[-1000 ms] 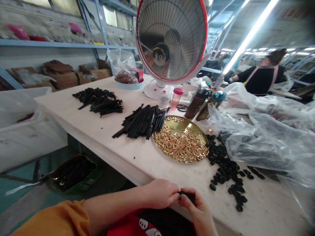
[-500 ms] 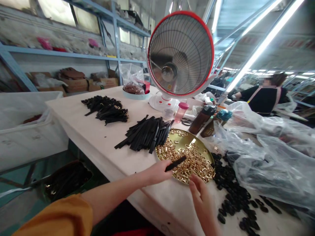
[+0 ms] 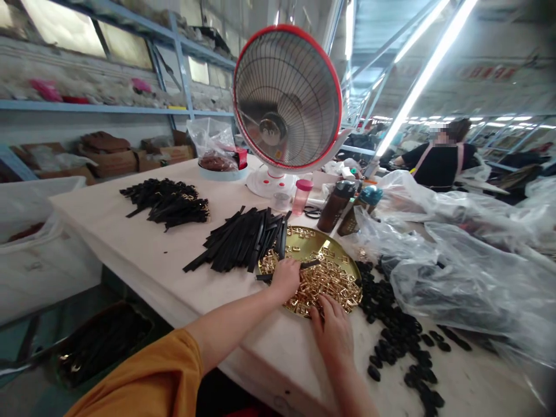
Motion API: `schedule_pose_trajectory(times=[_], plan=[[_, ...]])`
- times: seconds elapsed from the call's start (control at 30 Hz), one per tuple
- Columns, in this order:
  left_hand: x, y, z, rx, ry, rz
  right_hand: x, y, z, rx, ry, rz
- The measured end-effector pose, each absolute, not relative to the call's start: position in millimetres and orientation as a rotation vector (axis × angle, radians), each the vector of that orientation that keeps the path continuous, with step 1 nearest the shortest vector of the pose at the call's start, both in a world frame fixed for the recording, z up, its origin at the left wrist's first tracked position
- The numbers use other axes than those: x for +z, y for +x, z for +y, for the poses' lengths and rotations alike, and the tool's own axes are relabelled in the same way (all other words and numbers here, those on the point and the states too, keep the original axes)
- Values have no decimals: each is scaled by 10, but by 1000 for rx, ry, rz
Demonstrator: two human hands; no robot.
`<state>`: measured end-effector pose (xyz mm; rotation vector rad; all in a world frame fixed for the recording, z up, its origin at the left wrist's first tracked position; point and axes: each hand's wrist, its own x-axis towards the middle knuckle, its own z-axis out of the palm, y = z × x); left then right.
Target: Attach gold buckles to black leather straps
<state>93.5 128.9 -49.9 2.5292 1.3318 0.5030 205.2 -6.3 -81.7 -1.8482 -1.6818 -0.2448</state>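
Gripping black strip (image 3: 310, 264), left hand (image 3: 286, 280) over round tray's (image 3: 317, 238) left side | strip's long axis roughly sideways | gold buckles (image 3: 332, 282) in tray, right at fingertips of right hand (image 3: 335, 330) by near rim; right nearer | right fingers curled, hold unclear

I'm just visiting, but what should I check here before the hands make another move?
1. Left hand has hold of a black strip: ok, it sticks out past the fingers.
2. Right hand is at the gold buckles: ok, fingertips are among the near ones.
3. Right hand grips a buckle: cannot tell, the fingers hide it.
4. Strip pile looks clear of the round tray: not ok, its right end overlaps the rim in this view.
5. Pink-lidded bottle is closed: ok, lid on.
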Motion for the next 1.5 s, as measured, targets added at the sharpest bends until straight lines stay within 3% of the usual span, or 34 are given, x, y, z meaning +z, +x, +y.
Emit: schedule_pose_trajectory(times=[0.3, 0.73, 1.03, 1.5], plan=[[-394, 1158, 1130, 393, 2643, 1242, -858, 2097, -39, -212, -1841, -1571], [-137, 958, 2210, -45, 2355, 1789, -1147, 2229, 96, -383, -1771, -1639], [-65, 999, 2521, -164, 2159, 1843, -1278, 2342, 133, -415, -1771, -1719], [405, 58, 2571, -176, 2459, 1908, -1054, 2171, 67, -336, -1838, -1636]])
